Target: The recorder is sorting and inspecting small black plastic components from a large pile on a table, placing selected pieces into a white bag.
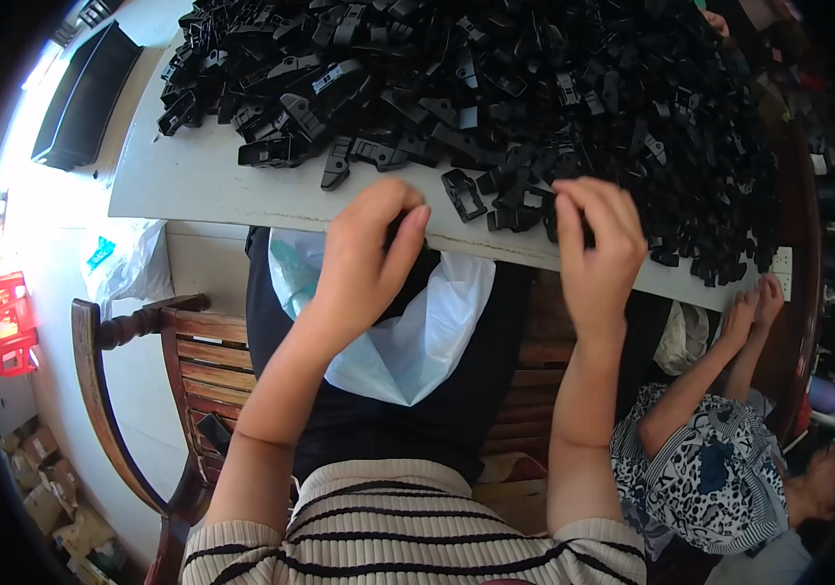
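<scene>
A large heap of black plastic clip-like parts (496,88) covers the table. My left hand (369,244) is at the table's near edge, above a white plastic bag (417,351) spread over my lap. Its fingers are curled, with thumb and forefinger close together; anything between them is hidden. At the heap's near edge, my right hand (605,244) has its fingers bent and thumb drawn in. Its fingertips are beside a small cluster of black parts (515,210), and whether they grip one cannot be made out. A loose rectangular part (462,195) lies between my hands.
The light table top (213,185) has a worn near edge. A black bin (88,93) stands at the far left. To my left are a wooden chair (115,409), a clear plastic bag (130,258) and a red crate (10,317). A co-worker's hands (754,307) are at the right edge.
</scene>
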`<state>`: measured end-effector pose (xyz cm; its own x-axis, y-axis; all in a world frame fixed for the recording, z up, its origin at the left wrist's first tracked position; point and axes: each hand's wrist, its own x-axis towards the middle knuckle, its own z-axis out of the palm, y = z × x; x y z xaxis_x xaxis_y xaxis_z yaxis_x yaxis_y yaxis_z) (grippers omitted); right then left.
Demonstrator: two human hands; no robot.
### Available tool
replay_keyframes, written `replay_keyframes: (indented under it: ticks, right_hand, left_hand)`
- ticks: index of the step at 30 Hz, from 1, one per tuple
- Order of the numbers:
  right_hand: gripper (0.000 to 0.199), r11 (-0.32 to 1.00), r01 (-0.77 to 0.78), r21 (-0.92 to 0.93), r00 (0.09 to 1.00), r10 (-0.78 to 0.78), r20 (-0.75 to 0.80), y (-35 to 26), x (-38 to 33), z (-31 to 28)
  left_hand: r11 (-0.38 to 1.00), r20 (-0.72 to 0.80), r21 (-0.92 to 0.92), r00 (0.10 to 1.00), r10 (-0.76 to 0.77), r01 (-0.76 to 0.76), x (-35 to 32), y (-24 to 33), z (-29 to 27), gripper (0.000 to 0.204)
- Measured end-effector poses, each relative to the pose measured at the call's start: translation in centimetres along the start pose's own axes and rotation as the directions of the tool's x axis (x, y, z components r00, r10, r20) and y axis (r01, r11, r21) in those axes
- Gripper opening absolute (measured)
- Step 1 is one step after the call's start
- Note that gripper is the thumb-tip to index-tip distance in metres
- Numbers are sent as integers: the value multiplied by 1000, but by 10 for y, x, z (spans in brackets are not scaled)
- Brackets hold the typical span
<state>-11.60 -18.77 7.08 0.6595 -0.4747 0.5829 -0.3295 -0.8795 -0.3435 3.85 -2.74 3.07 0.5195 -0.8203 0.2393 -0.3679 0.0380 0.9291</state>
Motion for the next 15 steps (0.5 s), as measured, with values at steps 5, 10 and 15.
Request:
replay_keyframes:
  ticks: [5,10,15]
  right_hand:
    - [14,970,182,-163,966,-146,212,25,29,20]
    - [22,938,270,-218,927,-192,323,27,39,24]
    - [28,945,290,-153,891,-208,405,26,46,28]
  left_hand:
    - [792,121,565,972,199,-232,24,1,16,38]
    - [673,236,696,965,114,-250,26,6,10,39]
    - [797,251,540,956,154,-271,22,6,9,42]
